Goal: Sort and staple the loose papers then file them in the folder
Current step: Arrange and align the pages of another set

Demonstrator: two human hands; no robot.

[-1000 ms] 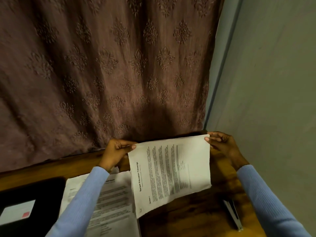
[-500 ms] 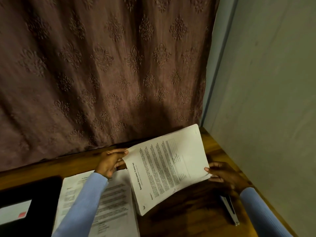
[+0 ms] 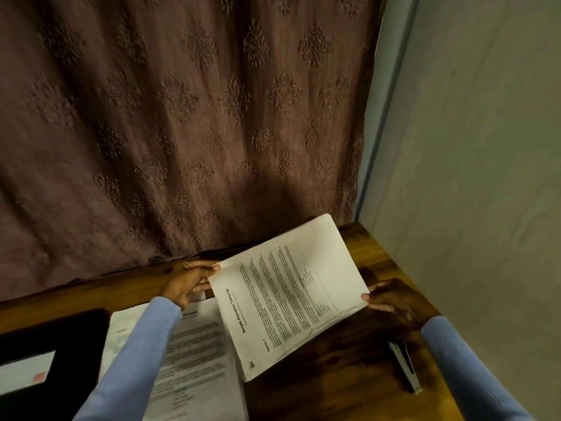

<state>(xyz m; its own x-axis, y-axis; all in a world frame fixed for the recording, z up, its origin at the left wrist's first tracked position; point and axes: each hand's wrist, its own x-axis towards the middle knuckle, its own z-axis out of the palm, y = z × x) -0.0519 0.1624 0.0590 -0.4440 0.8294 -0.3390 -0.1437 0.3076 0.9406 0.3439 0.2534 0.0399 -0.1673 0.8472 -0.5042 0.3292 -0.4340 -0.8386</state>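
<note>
Two hands, left hand (image 3: 188,282) and right hand (image 3: 391,303), each pinch one paper sheaf (image 3: 288,296) above the desk (image 3: 334,375); one paper pile (image 3: 194,360) lies left, one stapler (image 3: 406,367) right.

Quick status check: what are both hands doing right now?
Left hand and right hand each pinch the white printed paper sheaf, raised above the brown wooden desk. Silver stapler beside right wrist, untouched.
</note>
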